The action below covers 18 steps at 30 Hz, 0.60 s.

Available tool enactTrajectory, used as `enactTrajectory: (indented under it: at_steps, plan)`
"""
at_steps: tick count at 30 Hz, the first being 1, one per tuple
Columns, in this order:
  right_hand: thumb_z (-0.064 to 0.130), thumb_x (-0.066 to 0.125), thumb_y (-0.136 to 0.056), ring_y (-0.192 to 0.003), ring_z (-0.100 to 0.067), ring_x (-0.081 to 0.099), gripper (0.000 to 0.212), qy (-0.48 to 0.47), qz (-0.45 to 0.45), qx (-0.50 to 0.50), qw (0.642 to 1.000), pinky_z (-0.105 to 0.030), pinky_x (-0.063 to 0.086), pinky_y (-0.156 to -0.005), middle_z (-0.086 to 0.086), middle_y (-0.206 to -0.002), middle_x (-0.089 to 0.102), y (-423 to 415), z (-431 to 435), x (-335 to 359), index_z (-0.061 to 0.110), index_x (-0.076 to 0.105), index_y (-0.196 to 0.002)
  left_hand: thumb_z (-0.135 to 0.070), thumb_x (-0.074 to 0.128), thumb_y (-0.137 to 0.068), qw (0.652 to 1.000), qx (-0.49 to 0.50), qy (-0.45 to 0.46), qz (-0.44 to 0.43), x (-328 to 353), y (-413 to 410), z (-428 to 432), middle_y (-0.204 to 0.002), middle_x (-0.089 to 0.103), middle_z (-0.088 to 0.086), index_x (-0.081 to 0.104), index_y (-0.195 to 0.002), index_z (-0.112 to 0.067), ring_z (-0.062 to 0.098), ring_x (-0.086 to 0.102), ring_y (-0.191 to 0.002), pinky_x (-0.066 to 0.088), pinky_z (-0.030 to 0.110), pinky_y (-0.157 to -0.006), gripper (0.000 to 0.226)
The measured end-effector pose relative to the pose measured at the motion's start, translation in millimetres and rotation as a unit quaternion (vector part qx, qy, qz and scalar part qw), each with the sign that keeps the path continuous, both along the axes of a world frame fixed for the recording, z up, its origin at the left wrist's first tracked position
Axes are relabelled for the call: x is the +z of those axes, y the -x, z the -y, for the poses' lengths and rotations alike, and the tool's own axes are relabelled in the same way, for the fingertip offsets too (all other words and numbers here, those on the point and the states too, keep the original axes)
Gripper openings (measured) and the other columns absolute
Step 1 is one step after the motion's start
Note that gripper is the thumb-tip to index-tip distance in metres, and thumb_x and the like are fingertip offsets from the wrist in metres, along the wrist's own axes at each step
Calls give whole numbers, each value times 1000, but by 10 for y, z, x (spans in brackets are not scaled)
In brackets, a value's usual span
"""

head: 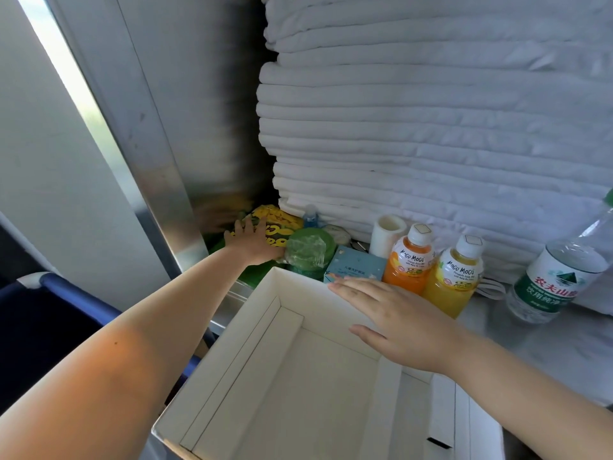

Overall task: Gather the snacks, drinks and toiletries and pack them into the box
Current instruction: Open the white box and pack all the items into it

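We've got open room straight down thru the box (232, 343) mouth. At 12 the green jar (308, 250) & blue carton (356, 263) sit just beside its far rim; at 1-2 the orange bottle (409, 260) & yellow bottle (456, 277) crowd the corner. The towel stack (431, 111) walls off everything behind, and the metal panel (159, 127) blocks 10-11.

"MOGU MOGU" is read on the label of the orange bottle (410, 260), and the same brand is printed on the yellow bottle (459, 272). The smaller print beneath is blurred, probably "Orange Juice … with Nata de Coco" and "Pineapple Juice … with Nata de Coco". On the water bottle (554, 280), red "农夫山泉" is seen, with white "饮用纯净水" below it on green. Small Chinese print on the blue box (356, 265) cannot be read. Large letters on the snack bag (278, 227) are half covered by the left hand (253, 242) and are not legible.
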State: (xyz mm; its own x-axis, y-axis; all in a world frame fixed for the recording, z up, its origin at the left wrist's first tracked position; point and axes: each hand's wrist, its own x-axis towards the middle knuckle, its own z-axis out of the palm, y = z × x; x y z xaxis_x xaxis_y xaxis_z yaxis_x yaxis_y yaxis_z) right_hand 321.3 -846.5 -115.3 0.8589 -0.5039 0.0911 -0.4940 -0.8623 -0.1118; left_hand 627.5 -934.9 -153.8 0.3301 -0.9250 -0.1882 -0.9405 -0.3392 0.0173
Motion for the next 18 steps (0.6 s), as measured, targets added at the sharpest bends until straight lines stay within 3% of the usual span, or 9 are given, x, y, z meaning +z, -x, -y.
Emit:
enactTrajectory:
  at_steps: [10,18]
  plan:
    - [39,43,-95,-132,7,11,60,-9,13,1,1000,3,-9,-99,12,-149,29,-11,-12,35,28,19,-148,-77,56,-69,998,-22,-44,-25,-7,-45,7,-157,-15,9,-18,-147,-24,36,-10,-142,5,57,-111,120]
    - [38,43,-95,-132,5,14,59,-9,9,-1,1000,3,-6,-98,12,-149,30,-10,-17,43,29,19,-148,-77,49,-72,998,-34,44,-9,-99,-13,-51,-154,6,11,-10,-149,-26,39,12,-139,17,56,-108,110]
